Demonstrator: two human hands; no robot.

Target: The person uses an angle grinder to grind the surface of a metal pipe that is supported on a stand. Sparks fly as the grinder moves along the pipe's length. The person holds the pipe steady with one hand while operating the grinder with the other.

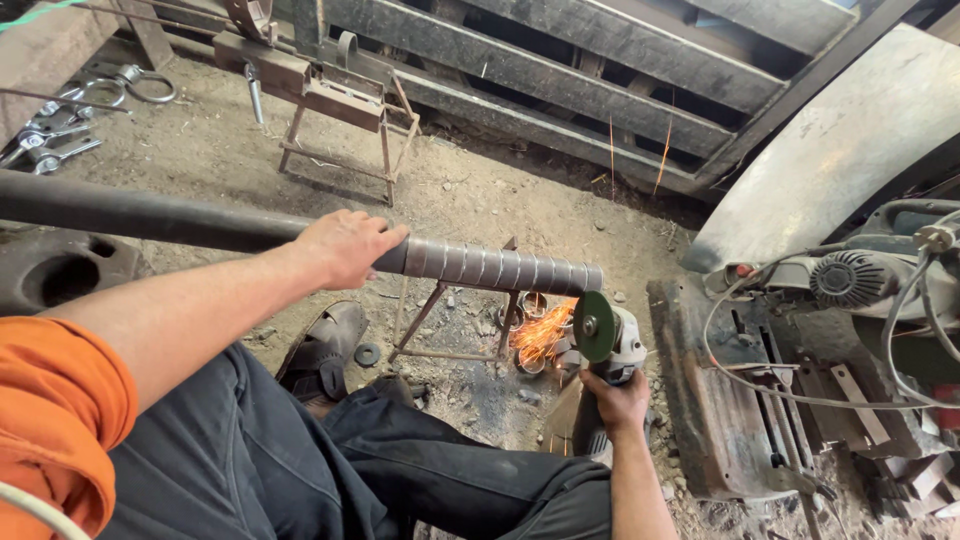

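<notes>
No packages, labels, signs or screens were observed anywhere in the head view at this moment.

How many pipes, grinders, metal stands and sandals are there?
Long metal pipe: 1
Angle grinder: 1
Metal stands: 2
Sandal: 1
Total: 5
</notes>
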